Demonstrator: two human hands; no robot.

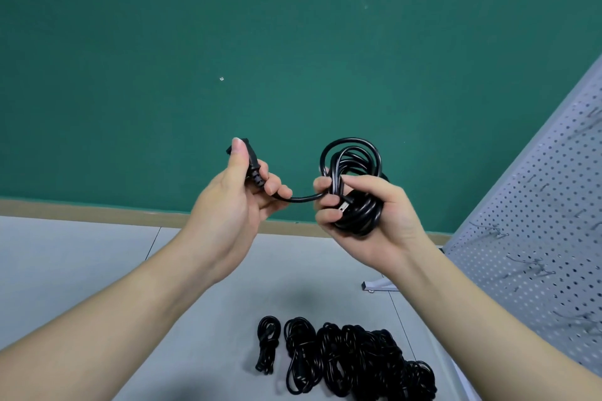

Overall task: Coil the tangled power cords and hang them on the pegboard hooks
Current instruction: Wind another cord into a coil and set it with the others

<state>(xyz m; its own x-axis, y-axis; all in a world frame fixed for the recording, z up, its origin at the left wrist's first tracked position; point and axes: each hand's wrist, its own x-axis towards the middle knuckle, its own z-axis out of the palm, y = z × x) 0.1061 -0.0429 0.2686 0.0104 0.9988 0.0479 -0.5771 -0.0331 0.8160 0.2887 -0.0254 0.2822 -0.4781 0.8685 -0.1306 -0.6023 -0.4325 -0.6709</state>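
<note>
The right hand (368,208) gripped the coiled power cord (353,184) in the air. The left hand (237,192) pinched its plug end (250,158), and a short tail ran sideways between them. The pegboard (550,221) stood to the right, nearer the right hand. More cords (351,358) lay on the floor (97,257) below.

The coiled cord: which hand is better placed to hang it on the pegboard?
The right hand. It already grips the coiled cord, and the pegboard stands on that same side. The left hand only holds the plug end.
</note>
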